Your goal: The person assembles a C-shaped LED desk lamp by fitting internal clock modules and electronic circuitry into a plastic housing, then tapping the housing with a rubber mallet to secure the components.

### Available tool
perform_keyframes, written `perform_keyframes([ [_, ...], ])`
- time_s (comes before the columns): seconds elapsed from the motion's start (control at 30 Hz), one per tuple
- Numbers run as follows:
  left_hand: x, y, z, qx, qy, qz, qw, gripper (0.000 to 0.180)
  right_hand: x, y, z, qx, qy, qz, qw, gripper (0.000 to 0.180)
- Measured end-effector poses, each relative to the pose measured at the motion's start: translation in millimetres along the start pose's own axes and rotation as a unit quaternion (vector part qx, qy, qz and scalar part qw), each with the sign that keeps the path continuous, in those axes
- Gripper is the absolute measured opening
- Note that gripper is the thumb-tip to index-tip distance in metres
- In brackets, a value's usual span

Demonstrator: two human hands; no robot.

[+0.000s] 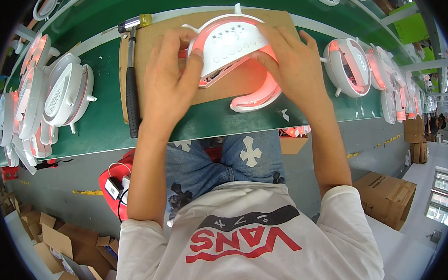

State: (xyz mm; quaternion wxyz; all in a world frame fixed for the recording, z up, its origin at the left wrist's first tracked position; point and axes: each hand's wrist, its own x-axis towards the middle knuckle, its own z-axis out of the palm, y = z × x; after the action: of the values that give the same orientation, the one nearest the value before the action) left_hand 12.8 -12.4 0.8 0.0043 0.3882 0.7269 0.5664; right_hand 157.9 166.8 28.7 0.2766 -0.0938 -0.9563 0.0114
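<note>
In front of me is a round white plastic housing (233,36) with a half-round panel of small buttons, a pinkish-red ring and short stub legs. It stands tilted over a brown cardboard sheet (164,26). My left hand (171,66) grips its left edge, thumb on the front and fingers around the side. On the opposite edge, my right hand (295,60) has its fingers over the top and its thumb by the panel's lower edge. Below the panel, the ring's curved lower part (258,98) shows an opening. The fingers behind the housing are partly hidden.
A mallet (131,82) with black grip and yellow tip lies along the cardboard's left edge. Similar white housings (67,93) crowd the green bench's left side. Another housing (347,67) stands to the right, before a further row. Cardboard boxes (385,196) sit on the floor.
</note>
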Motion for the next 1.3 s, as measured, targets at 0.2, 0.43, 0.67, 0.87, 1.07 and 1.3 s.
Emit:
perform_keyframes([
  [0.2,11.4,1.7,-0.9,0.045,-0.03,-0.04,0.998,0.021,1.4,-0.2,2.1,-0.016,-0.023,-0.003,1.0,0.045],
  [0.43,16.9,14.4,1.3,0.103,-0.021,-0.096,0.99,0.025,10.9,12.3,9.2,0.072,0.0,-0.041,0.997,0.046],
  [0.67,6.4,-4.0,9.9,0.102,-0.027,-0.071,0.992,0.031,2.3,15.9,24.7,0.186,-0.024,0.039,0.982,0.042],
  [0.87,-7.3,-0.2,11.9,0.09,-0.037,-0.02,0.995,0.043,3.2,21.8,24.9,0.19,-0.031,0.074,0.979,0.034],
  [1.07,-19.8,-3.3,12.0,0.126,-0.069,0.042,0.989,0.069,6.0,15.0,23.6,0.221,-0.011,0.088,0.971,0.028],
  [1.3,-22.1,-10.2,13.4,0.126,-0.064,0.017,0.99,0.073,0.2,12.8,16.0,0.164,-0.068,0.117,0.977,0.02],
])
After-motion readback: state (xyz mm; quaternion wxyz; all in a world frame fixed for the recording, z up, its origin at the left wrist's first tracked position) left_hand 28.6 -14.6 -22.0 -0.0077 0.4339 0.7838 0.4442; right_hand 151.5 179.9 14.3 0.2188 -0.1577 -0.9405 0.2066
